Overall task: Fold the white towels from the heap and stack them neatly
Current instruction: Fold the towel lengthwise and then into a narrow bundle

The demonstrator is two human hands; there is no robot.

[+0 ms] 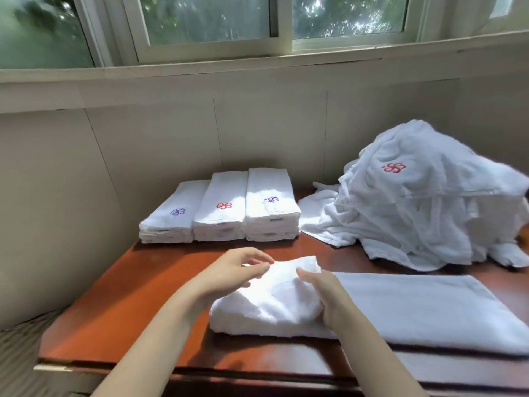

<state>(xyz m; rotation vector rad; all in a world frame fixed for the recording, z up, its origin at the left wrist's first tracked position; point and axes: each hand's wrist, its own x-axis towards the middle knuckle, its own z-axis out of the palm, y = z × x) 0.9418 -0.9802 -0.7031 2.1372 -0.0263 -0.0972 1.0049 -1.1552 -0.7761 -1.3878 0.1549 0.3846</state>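
A long white towel [415,308] lies across the near right of the red-brown table [120,305], its left end folded over and raised. My left hand [237,270] pinches the lifted far corner of that fold. My right hand [326,293] grips the fold's right side, fingers curled onto the cloth. Three stacks of folded towels [220,207] with purple and red logos stand side by side at the back of the table. The heap of unfolded white towels [423,202] rises at the back right, a red logo on top.
A cream panelled wall [86,156] closes the back and left of the table, with a window sill and window [206,21] above. The table's front edge [143,365] runs close to me. A striped fabric surface [17,356] lies at the lower left.
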